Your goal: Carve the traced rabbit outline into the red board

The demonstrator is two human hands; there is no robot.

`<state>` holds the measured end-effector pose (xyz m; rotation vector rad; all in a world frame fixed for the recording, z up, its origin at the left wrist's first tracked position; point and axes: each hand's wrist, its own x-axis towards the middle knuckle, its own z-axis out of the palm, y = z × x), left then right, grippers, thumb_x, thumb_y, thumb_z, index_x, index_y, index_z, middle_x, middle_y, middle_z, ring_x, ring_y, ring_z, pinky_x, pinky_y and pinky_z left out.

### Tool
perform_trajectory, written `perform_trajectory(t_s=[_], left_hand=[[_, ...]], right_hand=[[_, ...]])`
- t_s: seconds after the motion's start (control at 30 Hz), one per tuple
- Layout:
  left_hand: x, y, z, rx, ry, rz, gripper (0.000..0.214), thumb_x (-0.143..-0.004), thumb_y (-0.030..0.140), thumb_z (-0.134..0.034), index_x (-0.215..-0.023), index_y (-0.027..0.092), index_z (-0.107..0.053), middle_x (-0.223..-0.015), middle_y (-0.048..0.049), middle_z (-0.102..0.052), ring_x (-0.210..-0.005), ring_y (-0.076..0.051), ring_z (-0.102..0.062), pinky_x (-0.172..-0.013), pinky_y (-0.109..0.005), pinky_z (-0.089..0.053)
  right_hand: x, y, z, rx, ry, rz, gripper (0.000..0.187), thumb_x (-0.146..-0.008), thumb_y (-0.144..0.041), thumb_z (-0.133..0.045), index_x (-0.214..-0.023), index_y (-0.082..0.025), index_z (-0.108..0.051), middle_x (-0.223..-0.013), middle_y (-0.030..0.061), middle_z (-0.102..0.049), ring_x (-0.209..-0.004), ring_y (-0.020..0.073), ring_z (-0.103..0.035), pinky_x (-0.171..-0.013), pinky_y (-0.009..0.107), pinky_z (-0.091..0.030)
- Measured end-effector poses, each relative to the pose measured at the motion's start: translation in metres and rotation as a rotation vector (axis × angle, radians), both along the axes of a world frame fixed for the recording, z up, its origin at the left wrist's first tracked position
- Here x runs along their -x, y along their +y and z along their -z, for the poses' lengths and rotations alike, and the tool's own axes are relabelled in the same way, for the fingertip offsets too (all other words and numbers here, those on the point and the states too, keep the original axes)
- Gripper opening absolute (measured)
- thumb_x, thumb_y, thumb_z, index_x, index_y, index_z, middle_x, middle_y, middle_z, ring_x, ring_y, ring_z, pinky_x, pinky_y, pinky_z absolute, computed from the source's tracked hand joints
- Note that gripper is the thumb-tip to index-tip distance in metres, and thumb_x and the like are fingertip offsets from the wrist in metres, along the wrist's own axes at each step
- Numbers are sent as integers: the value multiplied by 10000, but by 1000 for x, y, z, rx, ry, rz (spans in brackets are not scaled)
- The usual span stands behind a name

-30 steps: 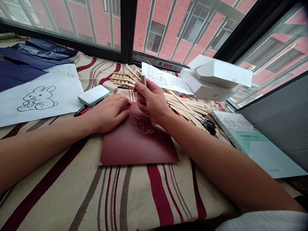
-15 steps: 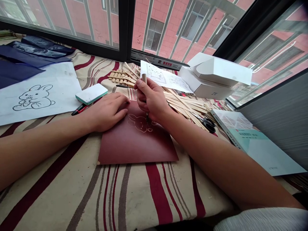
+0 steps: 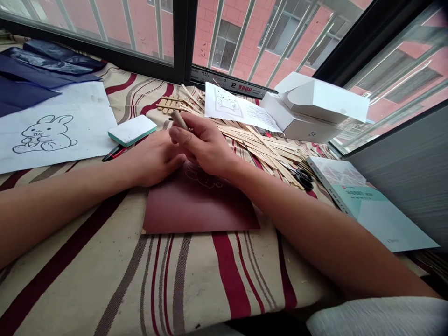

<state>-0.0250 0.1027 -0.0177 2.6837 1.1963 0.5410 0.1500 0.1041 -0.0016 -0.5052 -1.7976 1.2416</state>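
Observation:
A reddish-brown board [image 3: 196,214] lies on the striped cloth, with a pale rabbit outline [image 3: 203,178] scratched into its upper part. My right hand [image 3: 206,144] is closed around the light wooden handle of a carving tool [image 3: 180,120]. It hovers over the top of the board and hides part of the rabbit and the tool's tip. My left hand [image 3: 157,156] rests flat on the board's upper left edge, its fingertips partly covered by my right hand. To the left, a sheet of paper [image 3: 94,112] bears a black-line rabbit drawing [image 3: 49,134].
A white-and-green eraser block [image 3: 132,129] sits over a black-and-red marker [image 3: 114,153]. Behind the hands are thin wooden strips [image 3: 259,147], a printed sheet [image 3: 227,105] and a white box [image 3: 315,112]. Scissors [image 3: 304,178] and a book [image 3: 367,205] lie at right; dark blue film [image 3: 52,65] at far left.
My right hand has moved left toward my left hand, the tool's handle tipping to the left. It now covers more of the scratched rabbit. My left hand stays on the board.

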Motion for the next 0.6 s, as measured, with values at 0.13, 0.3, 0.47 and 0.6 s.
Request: perform_trajectory(t_s=[0.13, 0.3, 0.47, 0.6], left_hand=[[1, -5, -3, 14, -37, 2, 450, -981, 344, -374, -1243, 93, -640, -1444, -219, -617, -1360, -371, -576, -1186, -543, -468], [1, -2, 0, 28, 20, -44, 496, -976, 426, -355, -1233, 113, -642, -1360, -215, -658, -1311, -394, -598, -1169, -585, -467], [1, 3, 4, 42, 33, -106, 489, -931, 481, -394, -1196, 156, -646, -1280, -188, -681, -1245, -392, -629, -1140, -600, -487], [0, 0, 0, 46, 11, -18, 491, -968, 408, -363, -1259, 125, -639, -1387, -177, -643, -1332, -371, -592, -1193, -552, -460]], right_hand=[[-1, 2, -1, 121, -29, -359, 266, -1020, -348, -624, -822, -205, -515, -705, -69, -414, -520, 30, -350, -438, 151, -253], [2, 8, 6, 155, 34, 4, 288, -1013, -314, -664, -807, -214, -490, -665, -74, -393, -522, 45, -337, -438, 162, -262], [3, 10, 11, 164, 138, 359, 319, -1052, -284, -597, -771, -223, -457, -663, -63, -358, -534, 62, -312, -434, 151, -266], [-4, 4, 2, 262, 33, -114, 318, -1034, -368, -624, -804, -234, -450, -610, -99, -290, -469, 40, -232, -411, 144, -234]])
